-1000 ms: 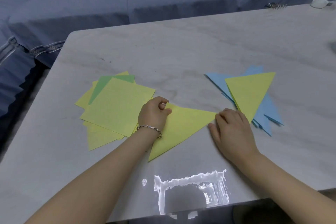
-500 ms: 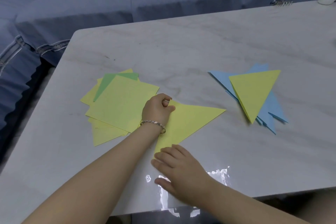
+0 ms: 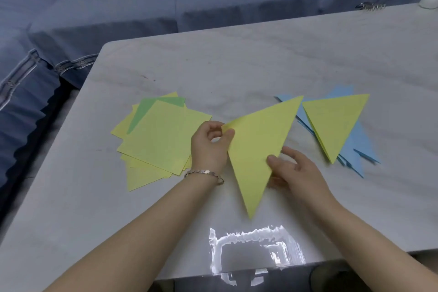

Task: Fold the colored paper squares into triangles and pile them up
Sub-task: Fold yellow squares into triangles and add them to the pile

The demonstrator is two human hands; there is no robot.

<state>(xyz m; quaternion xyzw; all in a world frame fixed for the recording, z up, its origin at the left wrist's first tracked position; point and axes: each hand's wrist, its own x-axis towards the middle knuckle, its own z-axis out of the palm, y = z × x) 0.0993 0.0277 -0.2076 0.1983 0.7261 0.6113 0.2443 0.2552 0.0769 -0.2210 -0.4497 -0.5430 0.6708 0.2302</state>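
The pale marbled desk (image 3: 260, 59) carries two heaps, and between them they show the job as somewhere in its middle. On the person's left lies the loose stack of flat squares (image 3: 163, 140), which is the work still to do: mostly yellow sheets, fanned out crookedly, with one green sheet (image 3: 151, 111) poking out near the top. How many there are cannot be counted, but several edges show. On the right, well apart from that stack, sits the pile of triangles (image 3: 355, 147) — blue ones underneath, their tips sticking out at different angles, and one finished yellow piece (image 3: 336, 123) lying on top. Between the two heaps is the folded yellow triangle (image 3: 258, 149), already creased into shape and seemingly lifted off the desk, with its long point aimed toward the person and its far tip just overlapping the edge of the blue pile in this view. The left grip (image 3: 208, 149) pinches its left corner between thumb and fingers. The right grip (image 3: 301, 173) holds its right edge, thumb on top of the paper and fingers beneath. So this sheet looks folded and only needs placing on the right-hand pile — after that, the whole left stack remains to be folded one sheet at a time.
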